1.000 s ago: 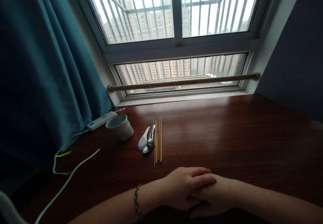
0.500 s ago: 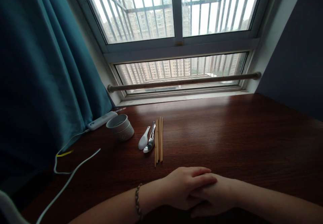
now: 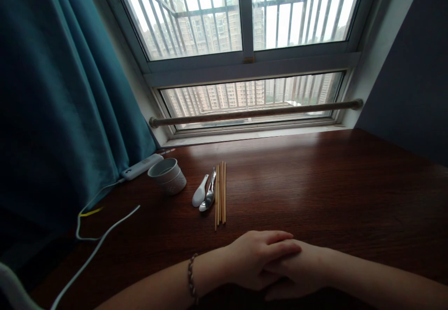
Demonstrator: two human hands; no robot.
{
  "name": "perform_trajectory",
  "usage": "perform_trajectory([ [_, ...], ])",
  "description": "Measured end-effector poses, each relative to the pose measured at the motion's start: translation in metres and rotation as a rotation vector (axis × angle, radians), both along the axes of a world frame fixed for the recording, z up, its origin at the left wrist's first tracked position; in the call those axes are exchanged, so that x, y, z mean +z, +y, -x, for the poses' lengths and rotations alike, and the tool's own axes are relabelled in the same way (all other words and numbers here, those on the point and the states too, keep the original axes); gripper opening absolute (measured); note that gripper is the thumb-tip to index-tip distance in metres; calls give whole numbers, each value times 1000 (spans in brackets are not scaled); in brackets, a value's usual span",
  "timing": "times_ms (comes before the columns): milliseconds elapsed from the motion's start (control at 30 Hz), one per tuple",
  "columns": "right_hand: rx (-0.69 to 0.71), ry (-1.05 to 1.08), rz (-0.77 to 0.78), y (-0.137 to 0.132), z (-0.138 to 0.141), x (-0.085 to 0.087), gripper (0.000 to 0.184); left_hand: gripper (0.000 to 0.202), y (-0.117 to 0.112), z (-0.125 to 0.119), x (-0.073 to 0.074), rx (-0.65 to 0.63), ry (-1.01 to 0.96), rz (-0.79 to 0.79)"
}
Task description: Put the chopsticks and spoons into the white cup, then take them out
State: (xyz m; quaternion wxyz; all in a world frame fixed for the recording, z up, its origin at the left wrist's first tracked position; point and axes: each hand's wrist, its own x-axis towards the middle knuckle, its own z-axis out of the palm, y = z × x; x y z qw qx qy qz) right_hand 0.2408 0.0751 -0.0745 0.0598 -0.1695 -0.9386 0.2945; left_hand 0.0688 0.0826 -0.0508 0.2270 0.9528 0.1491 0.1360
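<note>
My left hand (image 3: 250, 256), a braided bracelet at its wrist, lies across the back of my right hand (image 3: 308, 261) at the table's near edge. The left fingers are stretched out and hold no object. Beneath them the right hand's fingers extend to the left, partly covered and in shadow, with no object visible in them. Just beyond the hands, several wooden chopsticks (image 3: 220, 196) lie side by side. Left of these is shiny metal cutlery with a spoon bowl (image 3: 208, 199), then a white spoon (image 3: 199, 194). A grey-white cup (image 3: 171, 179) stands further left.
The dark wooden table (image 3: 315, 184) reaches to a barred window with a horizontal rail (image 3: 255, 113). A white oblong device (image 3: 142, 166) lies by the blue curtain (image 3: 84, 105). White cable (image 3: 94, 251) with a yellow tie (image 3: 90, 212) runs along the left side.
</note>
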Motion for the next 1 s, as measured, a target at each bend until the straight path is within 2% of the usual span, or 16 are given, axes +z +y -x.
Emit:
perform_trajectory([
  [833,-1,-33,-3,-1,0,5,46,59,1,-1,-1,-2,-10,10],
  [1000,0,11,-24,-1,-1,2,45,59,1,-1,0,-2,-6,5],
])
